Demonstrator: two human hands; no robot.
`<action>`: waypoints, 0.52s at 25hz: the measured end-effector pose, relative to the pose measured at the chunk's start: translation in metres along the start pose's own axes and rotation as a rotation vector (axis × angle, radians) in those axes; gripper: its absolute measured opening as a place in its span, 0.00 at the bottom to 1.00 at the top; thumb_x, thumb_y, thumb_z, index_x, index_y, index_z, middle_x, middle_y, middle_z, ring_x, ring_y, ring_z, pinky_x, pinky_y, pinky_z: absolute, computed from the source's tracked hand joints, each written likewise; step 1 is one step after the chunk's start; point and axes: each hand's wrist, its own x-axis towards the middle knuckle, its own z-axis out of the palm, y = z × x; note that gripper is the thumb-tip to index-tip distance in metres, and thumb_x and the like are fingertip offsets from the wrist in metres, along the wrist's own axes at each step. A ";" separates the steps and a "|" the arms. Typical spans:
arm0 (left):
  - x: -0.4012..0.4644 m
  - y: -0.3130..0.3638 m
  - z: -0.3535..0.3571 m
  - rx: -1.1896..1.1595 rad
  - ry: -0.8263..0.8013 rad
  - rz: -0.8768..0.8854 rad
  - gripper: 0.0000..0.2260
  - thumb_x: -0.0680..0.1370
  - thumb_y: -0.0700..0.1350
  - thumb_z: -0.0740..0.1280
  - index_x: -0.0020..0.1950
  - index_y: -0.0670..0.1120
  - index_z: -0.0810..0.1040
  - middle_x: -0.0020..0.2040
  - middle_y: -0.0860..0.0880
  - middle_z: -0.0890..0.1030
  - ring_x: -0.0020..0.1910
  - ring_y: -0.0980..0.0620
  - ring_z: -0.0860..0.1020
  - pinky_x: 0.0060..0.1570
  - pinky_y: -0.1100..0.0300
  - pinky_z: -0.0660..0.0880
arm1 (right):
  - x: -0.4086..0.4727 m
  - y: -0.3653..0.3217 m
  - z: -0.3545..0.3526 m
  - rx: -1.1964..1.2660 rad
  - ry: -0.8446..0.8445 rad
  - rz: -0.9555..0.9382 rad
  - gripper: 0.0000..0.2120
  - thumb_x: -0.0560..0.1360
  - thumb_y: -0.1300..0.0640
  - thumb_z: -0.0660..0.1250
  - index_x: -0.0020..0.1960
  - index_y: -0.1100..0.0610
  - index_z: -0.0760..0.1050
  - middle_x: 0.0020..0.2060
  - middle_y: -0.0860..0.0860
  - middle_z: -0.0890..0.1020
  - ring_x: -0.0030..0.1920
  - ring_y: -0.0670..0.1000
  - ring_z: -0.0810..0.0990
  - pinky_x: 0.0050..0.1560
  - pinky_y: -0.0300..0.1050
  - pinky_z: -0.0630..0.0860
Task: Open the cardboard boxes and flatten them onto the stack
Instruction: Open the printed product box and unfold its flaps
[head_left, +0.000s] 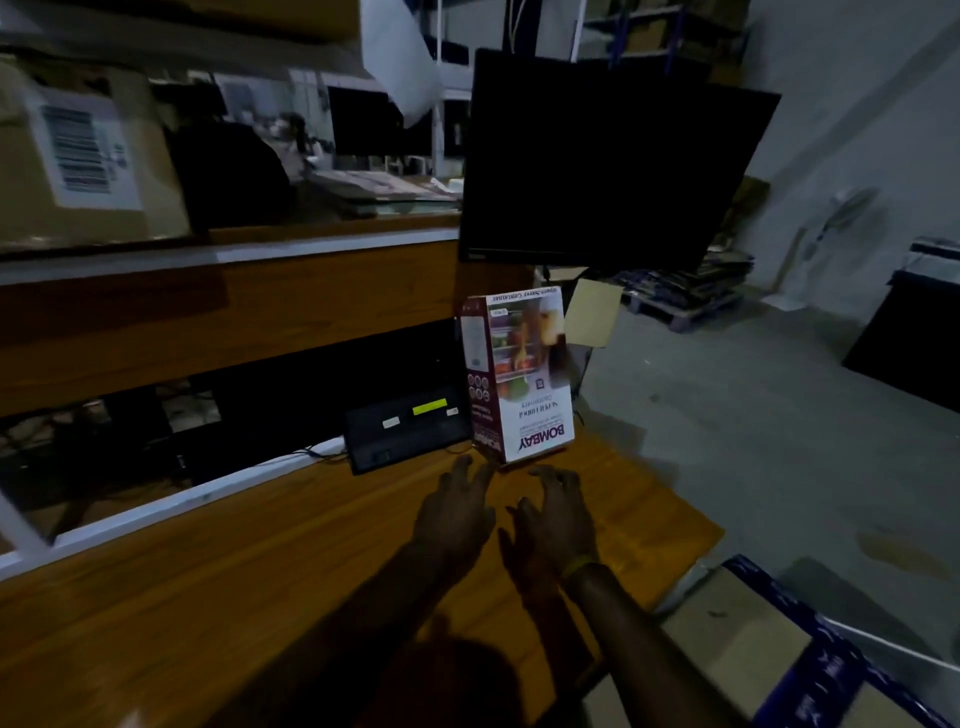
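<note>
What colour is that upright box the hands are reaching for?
The printed box is white and maroon, with a food photo; the head view shows it.
</note>
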 end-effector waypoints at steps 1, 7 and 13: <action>0.017 0.009 0.009 -0.039 0.000 -0.025 0.31 0.79 0.47 0.66 0.78 0.58 0.55 0.79 0.50 0.52 0.73 0.44 0.64 0.62 0.51 0.74 | 0.021 0.008 0.000 0.010 -0.008 0.013 0.22 0.78 0.56 0.66 0.70 0.48 0.68 0.69 0.53 0.66 0.66 0.55 0.72 0.63 0.54 0.74; 0.109 0.028 0.071 -0.323 0.100 -0.120 0.42 0.76 0.47 0.69 0.78 0.65 0.43 0.80 0.53 0.49 0.74 0.47 0.62 0.61 0.51 0.75 | 0.133 0.064 0.010 0.127 0.013 -0.003 0.29 0.76 0.61 0.67 0.73 0.46 0.64 0.70 0.52 0.63 0.66 0.52 0.68 0.62 0.47 0.73; 0.167 0.020 0.115 -0.868 0.339 -0.346 0.37 0.76 0.55 0.72 0.78 0.58 0.56 0.75 0.55 0.68 0.73 0.51 0.69 0.68 0.45 0.71 | 0.229 0.135 0.038 0.463 -0.063 0.139 0.50 0.62 0.45 0.80 0.76 0.40 0.56 0.70 0.51 0.70 0.65 0.55 0.77 0.57 0.56 0.80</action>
